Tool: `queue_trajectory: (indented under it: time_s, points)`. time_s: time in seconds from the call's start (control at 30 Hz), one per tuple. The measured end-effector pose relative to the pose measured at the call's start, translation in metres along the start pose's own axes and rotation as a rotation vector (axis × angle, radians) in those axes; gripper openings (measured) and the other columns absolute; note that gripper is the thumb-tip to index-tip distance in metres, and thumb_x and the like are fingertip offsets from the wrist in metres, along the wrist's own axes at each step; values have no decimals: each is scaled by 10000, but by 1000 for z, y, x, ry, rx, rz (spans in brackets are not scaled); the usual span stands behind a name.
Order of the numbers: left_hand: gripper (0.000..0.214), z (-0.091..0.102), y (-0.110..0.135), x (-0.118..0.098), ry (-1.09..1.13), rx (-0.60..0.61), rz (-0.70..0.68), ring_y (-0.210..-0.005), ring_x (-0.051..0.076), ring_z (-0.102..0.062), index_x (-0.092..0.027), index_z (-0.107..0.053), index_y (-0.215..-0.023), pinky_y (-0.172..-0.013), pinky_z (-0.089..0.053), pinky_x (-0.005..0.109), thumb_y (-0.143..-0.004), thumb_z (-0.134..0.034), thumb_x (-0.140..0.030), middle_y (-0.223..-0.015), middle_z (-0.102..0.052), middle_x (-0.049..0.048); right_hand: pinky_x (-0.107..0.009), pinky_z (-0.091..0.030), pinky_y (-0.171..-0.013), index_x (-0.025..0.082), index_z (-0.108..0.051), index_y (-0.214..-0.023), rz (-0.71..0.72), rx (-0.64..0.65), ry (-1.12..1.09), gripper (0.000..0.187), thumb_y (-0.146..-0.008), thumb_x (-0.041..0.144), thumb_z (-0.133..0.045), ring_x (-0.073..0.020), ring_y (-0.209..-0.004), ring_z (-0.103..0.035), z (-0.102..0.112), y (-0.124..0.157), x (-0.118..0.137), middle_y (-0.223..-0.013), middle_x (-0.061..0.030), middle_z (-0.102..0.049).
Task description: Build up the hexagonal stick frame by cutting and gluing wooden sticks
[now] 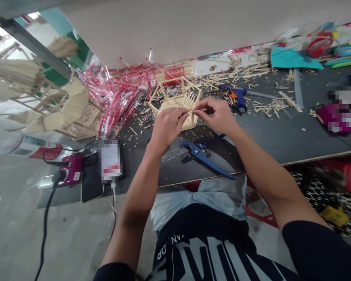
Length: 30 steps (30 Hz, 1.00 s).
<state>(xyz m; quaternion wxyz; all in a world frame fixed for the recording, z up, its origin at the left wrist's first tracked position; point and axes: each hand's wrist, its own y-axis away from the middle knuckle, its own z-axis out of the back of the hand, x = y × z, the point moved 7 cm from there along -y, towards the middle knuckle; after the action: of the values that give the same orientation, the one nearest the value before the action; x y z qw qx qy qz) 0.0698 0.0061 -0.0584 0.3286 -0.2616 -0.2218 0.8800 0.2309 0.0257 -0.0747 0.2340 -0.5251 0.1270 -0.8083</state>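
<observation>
In front of me on the dark table stands a small frame of pale wooden sticks [165,104], many-sided, with thin posts and a flat floor. My left hand [170,124] is at its near side, thumb and fingers pinched together. Just to the right, my right hand [215,114] pinches a thin wooden stick, partly hidden by the fingers. Both sets of fingertips almost meet over the frame's near right edge. Below them lies a blue hand cutter [206,158], its handle pointing to the table's front edge.
Red-and-clear plastic wrappers [117,93] heap at the back left. A blue glue gun [237,96] lies to the right among stick offcuts [273,106]. A phone [111,162] and a purple power strip [71,170] are at the left. Larger stick models [67,105] stand beyond.
</observation>
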Motion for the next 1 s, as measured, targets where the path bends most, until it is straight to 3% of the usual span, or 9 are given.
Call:
queue_trajectory:
  time_s: [0.1,0.2,0.3,0.37,0.47,0.57,0.63,0.87,1.0]
  points:
    - [183,8,0,1,97,-81,2,-859,165,-731,-207,-735,-1002,-812,-542,298,-1043,-572,-279,-924,-794,38,-296,-475,-650,203,-698,-943,-37,-19,-9,556,-828,746,-680,-125,-648,-552,13,0,-1,-823,-25,-681]
    - [170,25,2,8,259,-295,68,-727,125,-692,-239,-679,-986,-723,-539,276,-1057,-558,-334,-841,-741,-1,-293,-462,-642,206,-692,-958,-104,17,-24,507,-851,702,-673,-133,-672,-562,28,1,-5,-832,-30,-677]
    - [187,47,7,23,465,-499,110,-569,93,-583,-275,-604,-1036,-549,-478,260,-1067,-539,-447,-813,-690,-19,-315,-477,-688,211,-706,-900,-198,359,96,367,-826,570,-739,-162,-718,-597,19,6,-13,-831,-39,-702]
    - [235,60,6,35,527,-547,114,-557,85,-542,-282,-589,-1053,-494,-436,260,-1041,-577,-516,-808,-662,-19,-330,-484,-723,203,-726,-895,-233,641,204,270,-811,459,-747,-186,-772,-630,4,16,-17,-899,-61,-727]
    - [297,78,-7,51,542,-476,105,-568,68,-505,-286,-618,-1012,-466,-394,252,-982,-652,-579,-751,-596,-37,-332,-472,-733,189,-734,-943,-255,864,370,199,-830,350,-700,-205,-833,-641,-12,26,-22,-1010,-90,-716]
    - [352,82,-31,61,502,-231,129,-601,79,-468,-288,-650,-1003,-501,-386,278,-967,-617,-637,-743,-575,-29,-328,-457,-752,185,-704,-947,-291,917,482,164,-832,301,-695,-220,-885,-623,-20,28,-24,-1042,-102,-678]
    - [397,85,-46,64,412,-142,138,-608,94,-482,-280,-675,-965,-526,-394,304,-942,-629,-673,-732,-577,-24,-328,-450,-780,186,-671,-921,-308,935,522,133,-826,275,-699,-229,-916,-605,-23,29,-22,-1046,-105,-652]
    - [376,79,-75,52,291,-74,108,-568,113,-467,-241,-674,-802,-546,-398,314,-900,-739,-598,-642,-542,-20,-313,-389,-684,218,-519,-808,-386,948,457,138,-859,270,-636,-180,-726,-531,-18,29,-15,-826,-45,-613]
    - [275,78,-71,47,258,-36,168,-575,132,-500,-233,-682,-759,-532,-386,317,-896,-751,-461,-664,-590,-5,-322,-378,-660,239,-466,-822,-398,784,398,156,-904,302,-582,-171,-653,-516,-2,21,-13,-740,-15,-605]
